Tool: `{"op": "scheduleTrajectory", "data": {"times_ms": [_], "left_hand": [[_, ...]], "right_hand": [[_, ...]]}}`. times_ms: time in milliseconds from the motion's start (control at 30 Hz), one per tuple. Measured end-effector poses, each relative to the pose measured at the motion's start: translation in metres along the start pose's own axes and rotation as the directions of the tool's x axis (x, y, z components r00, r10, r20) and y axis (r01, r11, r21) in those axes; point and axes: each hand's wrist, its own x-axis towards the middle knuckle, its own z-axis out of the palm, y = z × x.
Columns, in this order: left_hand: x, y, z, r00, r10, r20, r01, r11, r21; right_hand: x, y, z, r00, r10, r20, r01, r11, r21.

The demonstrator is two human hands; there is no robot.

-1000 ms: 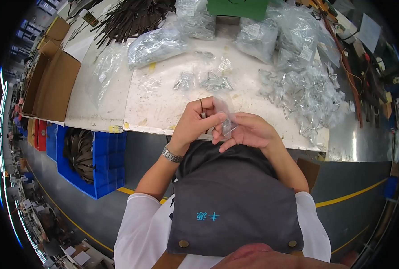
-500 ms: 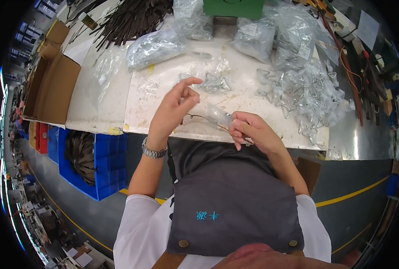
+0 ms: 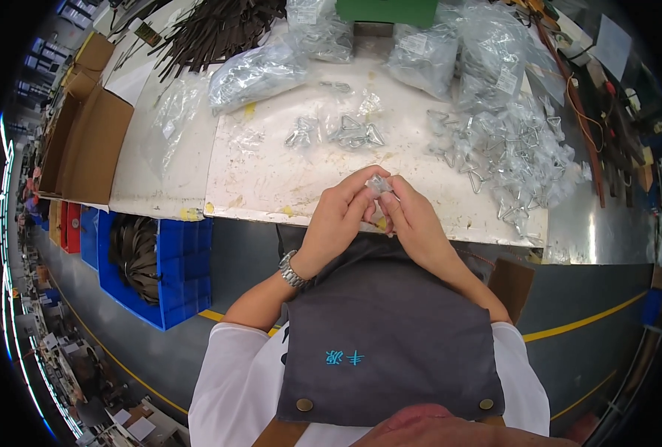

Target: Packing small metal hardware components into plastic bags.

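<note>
Above the table's front edge my left hand (image 3: 340, 214) and my right hand (image 3: 414, 216) meet, fingertips together. Both are closed on a small clear plastic bag (image 3: 378, 184), crumpled between the fingers. What lies inside the bag is largely hidden by my fingers. Beyond my hands, on the white tabletop (image 3: 271, 179), lie a small group of triangular metal rings (image 3: 358, 134) and a second little cluster of metal rings (image 3: 300, 134), partly in clear plastic. To the right spreads a heap of plastic-wrapped metal rings (image 3: 513, 160).
Full plastic bags (image 3: 260, 74) and a green box (image 3: 387, 11) stand along the back. A bundle of dark strips (image 3: 219, 33) lies at the far left. An opened cardboard box (image 3: 96, 149) is at the left, above a blue bin (image 3: 182, 276) of dark coiled straps.
My left hand has come down and right to join my right hand at the plastic bag. The bag, stretched out before, is now bunched up. A thin dark cord no longer shows between the hands.
</note>
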Motion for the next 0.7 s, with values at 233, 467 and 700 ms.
{"op": "scheduleTrajectory", "data": {"times_ms": [233, 467, 700], "left_hand": [[0.028, -0.013, -0.004, 0.983, -0.164, 0.087, 0.186, 0.890, -0.416], [0.065, 0.009, -0.029, 0.924, 0.382, 0.017, -0.258, 0.589, 0.766], [0.099, -0.012, -0.016, 0.978, 0.205, 0.045, -0.093, 0.230, 0.969]], "right_hand": [[0.004, 0.010, -0.007, 0.988, -0.088, -0.124, 0.067, 0.984, -0.166], [0.028, 0.008, -0.093, 0.657, -0.590, -0.470, 0.072, 0.669, -0.740], [0.023, 0.036, -0.058, 0.885, -0.373, -0.278, 0.206, 0.850, -0.485]]}}
